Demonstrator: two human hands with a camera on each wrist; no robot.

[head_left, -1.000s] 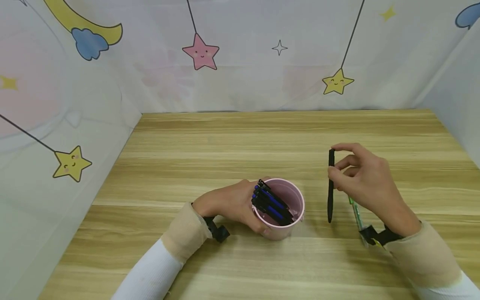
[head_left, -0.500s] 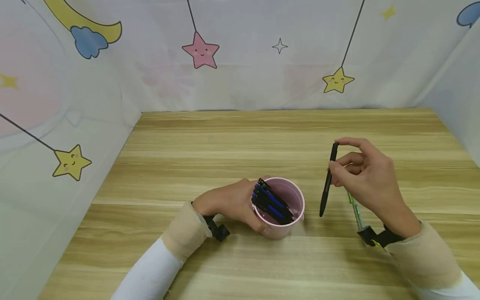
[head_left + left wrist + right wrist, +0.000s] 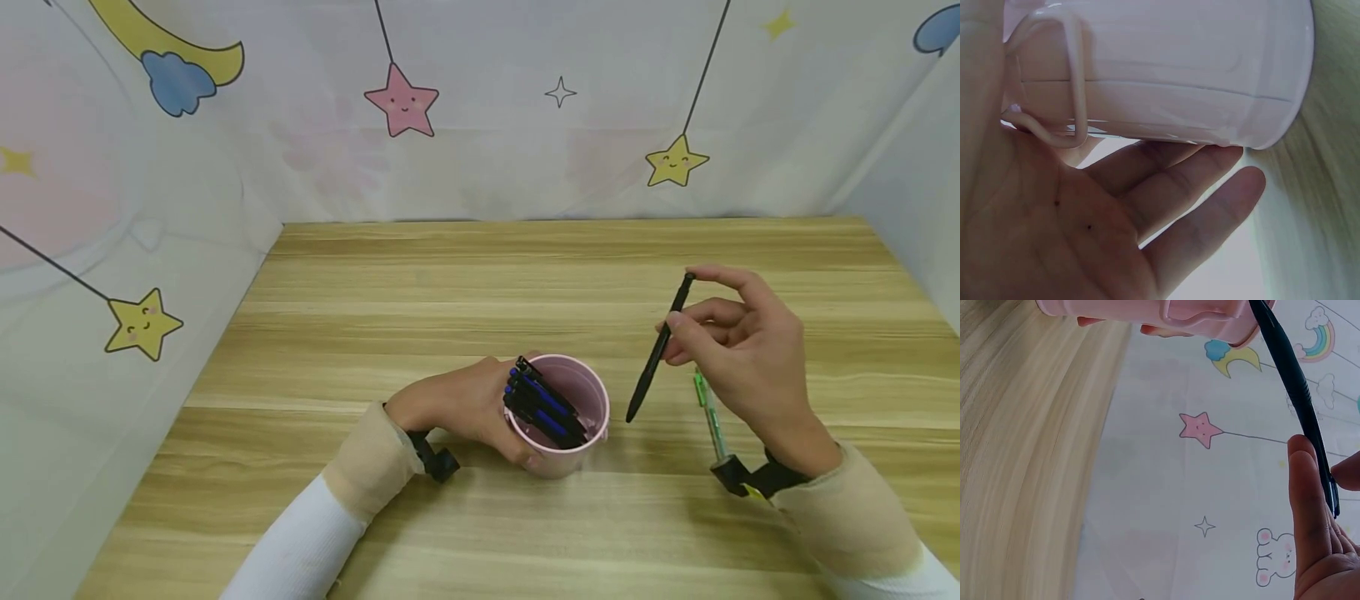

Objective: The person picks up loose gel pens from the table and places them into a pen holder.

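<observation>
A pink bucket (image 3: 592, 392) stands upright on the table, with several black-and-blue pens (image 3: 543, 404) leaning inside it. Around its left side curls my left hand (image 3: 468, 408), thumb in front; in the left wrist view the fingers (image 3: 1179, 181) lie along the bucket wall (image 3: 1166, 62) below its handle. To the right, my right hand (image 3: 750, 350) pinches a black pen (image 3: 652, 367) between thumb and fingers, the index finger at its top end. The pen tilts in the air, its lower tip just right of the bucket and apart from it.
A green pen (image 3: 708, 408) lies on the wooden table (image 3: 450, 292) under my right hand, partly hidden by the wrist camera (image 3: 731, 475). A white curtain (image 3: 487, 167) printed with stars hangs behind the table and along its sides.
The black pen has gone from upright to tilted, its lower tip swinging left toward the bucket. My right hand has shifted slightly up and right. The left hand and bucket stay put.
</observation>
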